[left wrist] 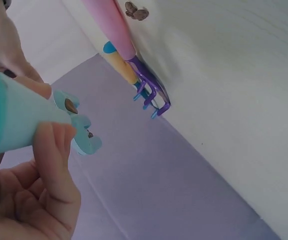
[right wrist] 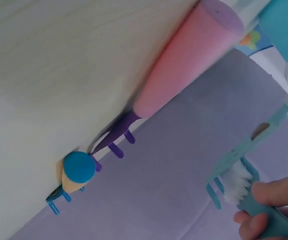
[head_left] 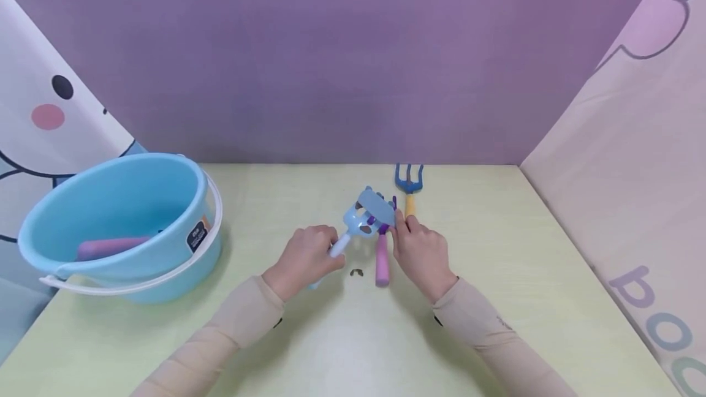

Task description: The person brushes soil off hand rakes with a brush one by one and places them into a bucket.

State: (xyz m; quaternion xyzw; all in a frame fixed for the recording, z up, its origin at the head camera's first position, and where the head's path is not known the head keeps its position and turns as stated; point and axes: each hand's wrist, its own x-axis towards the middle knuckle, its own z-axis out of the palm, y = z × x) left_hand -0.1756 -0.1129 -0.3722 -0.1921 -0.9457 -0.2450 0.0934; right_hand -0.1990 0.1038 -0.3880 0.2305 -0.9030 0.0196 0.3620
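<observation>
My left hand point(head_left: 306, 259) grips the white handle of a light blue hand rake point(head_left: 353, 219), its head tilted up and marked with brown patches. Between the fingers and thumb of my right hand point(head_left: 421, 250) is a blue brush point(head_left: 377, 206). Its white bristles point(right wrist: 237, 181) meet the rake's pronged head in the right wrist view. Below them on the table lies a purple hand rake with a pink handle point(head_left: 382, 260). Farther back rests a blue hand fork point(head_left: 409, 186) with a yellow handle, its lower end hidden behind my right hand.
At the left stands a light blue bucket point(head_left: 204, 271) with a white carrying handle, and a pink handle point(head_left: 113, 247) lies inside it. A small brown clump point(head_left: 356, 272) sits on the table between my hands. A purple wall point(head_left: 353, 78) borders the table's back edge.
</observation>
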